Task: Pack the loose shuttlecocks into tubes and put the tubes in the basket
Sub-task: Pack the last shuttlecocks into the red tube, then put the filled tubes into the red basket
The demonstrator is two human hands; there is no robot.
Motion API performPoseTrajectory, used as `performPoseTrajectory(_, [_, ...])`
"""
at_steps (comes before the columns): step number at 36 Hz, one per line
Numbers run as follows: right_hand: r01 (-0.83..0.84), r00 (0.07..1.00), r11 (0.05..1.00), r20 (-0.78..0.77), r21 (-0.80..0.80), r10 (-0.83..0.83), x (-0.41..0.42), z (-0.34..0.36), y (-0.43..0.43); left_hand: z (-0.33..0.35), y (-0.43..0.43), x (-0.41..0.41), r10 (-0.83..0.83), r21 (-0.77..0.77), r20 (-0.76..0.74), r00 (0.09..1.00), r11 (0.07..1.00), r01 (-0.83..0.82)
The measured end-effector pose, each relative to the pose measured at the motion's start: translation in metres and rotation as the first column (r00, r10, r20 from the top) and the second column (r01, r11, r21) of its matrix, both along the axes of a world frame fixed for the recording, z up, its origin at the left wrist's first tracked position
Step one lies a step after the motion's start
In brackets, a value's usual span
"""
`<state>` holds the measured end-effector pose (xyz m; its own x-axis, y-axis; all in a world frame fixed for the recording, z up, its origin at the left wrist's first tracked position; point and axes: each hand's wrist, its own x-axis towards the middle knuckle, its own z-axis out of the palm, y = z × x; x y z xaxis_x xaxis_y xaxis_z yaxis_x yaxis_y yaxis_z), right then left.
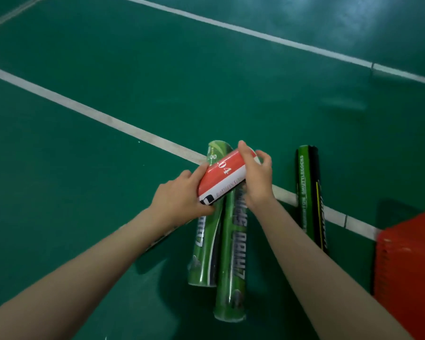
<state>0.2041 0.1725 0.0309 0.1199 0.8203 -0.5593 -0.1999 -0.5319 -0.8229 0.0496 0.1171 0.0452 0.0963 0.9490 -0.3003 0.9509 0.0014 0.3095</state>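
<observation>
left hand point(179, 195), right hand point(257, 177) grip red tube point(221, 174) | green court floor point(157, 69) — white line point(84, 109)

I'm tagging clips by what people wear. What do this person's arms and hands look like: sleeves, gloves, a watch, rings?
The left forearm and right forearm are bare down to the frame's lower edge, with no sleeve in view. The left hand and right hand wear no gloves, and no watch, wristband or ring shows on either. No markings are visible.
</observation>
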Motion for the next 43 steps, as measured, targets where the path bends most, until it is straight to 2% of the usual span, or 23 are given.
performPoseTrajectory(3, [-0.024,0.994,0.992,-0.105,-0.124,0.011,0.011,-0.021,-0.015,-0.021,-0.003,0.025,0.0,-0.043,0.018,1.0,0.999,0.001])
performPoseTrajectory(5, [0.007,0.995,0.991,-0.098,-0.135,-0.02,0.019,-0.031,-0.023,-0.029,-0.007,0.038,-0.016,-0.076,0.056,0.998,0.997,0.02])
performPoseTrajectory(9, [0.135,0.99,0.988,-0.032,-0.075,-0.138,0.05,-0.038,-0.024,-0.033,-0.019,0.049,-0.072,-0.198,0.352,0.933,0.969,0.149])
performPoseTrajectory(11, [0.176,0.984,0.981,0.012,-0.082,-0.175,0.069,-0.04,-0.024,-0.035,-0.029,0.05,-0.041,-0.286,0.447,0.893,0.94,0.187])
performPoseTrajectory(14, [0.215,0.971,0.974,0.121,-0.07,-0.206,0.095,-0.043,-0.03,-0.04,-0.046,0.045,-0.006,-0.435,0.448,0.894,0.872,0.224])
performPoseTrajectory(16, [0.242,0.963,0.968,0.137,-0.059,-0.232,0.107,-0.047,-0.033,-0.045,-0.056,0.043,-0.001,-0.499,0.437,0.899,0.832,0.243])
performPoseTrajectory(20, [0.246,0.967,0.965,0.094,-0.092,-0.237,0.119,-0.053,-0.045,-0.05,-0.072,0.06,0.065,-0.453,0.492,0.868,0.87,0.192])
performPoseTrajectory(25, [0.07,0.997,0.995,0.042,-0.071,-0.067,0.099,-0.064,-0.084,-0.048,-0.074,0.092,0.113,-0.358,0.499,0.859,0.93,0.086])
performPoseTrajectory(28, [0.149,0.989,0.989,0.001,-0.023,-0.149,0.099,-0.068,-0.087,-0.043,-0.078,0.101,0.182,-0.397,0.595,0.783,0.914,0.088])
performPoseTrajectory(31, [0.159,0.985,0.986,-0.075,0.06,-0.154,0.109,-0.061,-0.085,-0.042,-0.087,0.102,0.304,-0.471,0.64,0.705,0.881,0.049])
performPoseTrajectory(33, [0.112,0.994,0.989,-0.005,0.091,-0.112,0.115,-0.057,-0.087,-0.046,-0.096,0.102,0.325,-0.44,0.64,0.697,0.898,-0.014])
performPoseTrajectory(34, [0.085,0.985,0.992,0.144,0.092,-0.097,0.12,-0.058,-0.088,-0.048,-0.099,0.103,0.331,-0.421,0.641,0.693,0.906,-0.043])
performPoseTrajectory(35, [0.061,0.927,0.995,0.364,0.085,-0.088,0.126,-0.062,-0.089,-0.051,-0.102,0.104,0.342,-0.411,0.643,0.685,0.909,-0.068])
performPoseTrajectory(36, [0.024,0.792,0.998,0.608,0.059,-0.055,0.134,-0.067,-0.093,-0.052,-0.105,0.104,0.359,-0.409,0.65,0.67,0.908,-0.09])
performPoseTrajectory(37, [-0.017,0.617,1.0,0.786,-0.016,0.023,0.142,-0.075,-0.099,-0.053,-0.107,0.104,0.376,-0.408,0.66,0.651,0.906,-0.109])
performPoseTrajectory(38, [-0.044,0.493,0.992,0.861,-0.115,0.121,0.149,-0.083,-0.107,-0.052,-0.108,0.104,0.393,-0.41,0.668,0.632,0.903,-0.128])
performPoseTrajectory(39, [-0.064,0.45,0.972,0.863,-0.227,0.231,0.153,-0.091,-0.117,-0.051,-0.109,0.104,0.416,-0.42,0.672,0.612,0.895,-0.147])
performPoseTrajectory(41, [-0.103,0.498,0.911,0.772,-0.399,0.394,0.156,-0.106,-0.138,-0.048,-0.109,0.104,0.479,-0.471,0.676,0.56,0.865,-0.171])
performPoseTrajectory(43, [-0.129,0.488,0.873,0.737,-0.47,0.468,0.155,-0.118,-0.154,-0.043,-0.111,0.103,0.522,-0.516,0.672,0.525,0.839,-0.173])
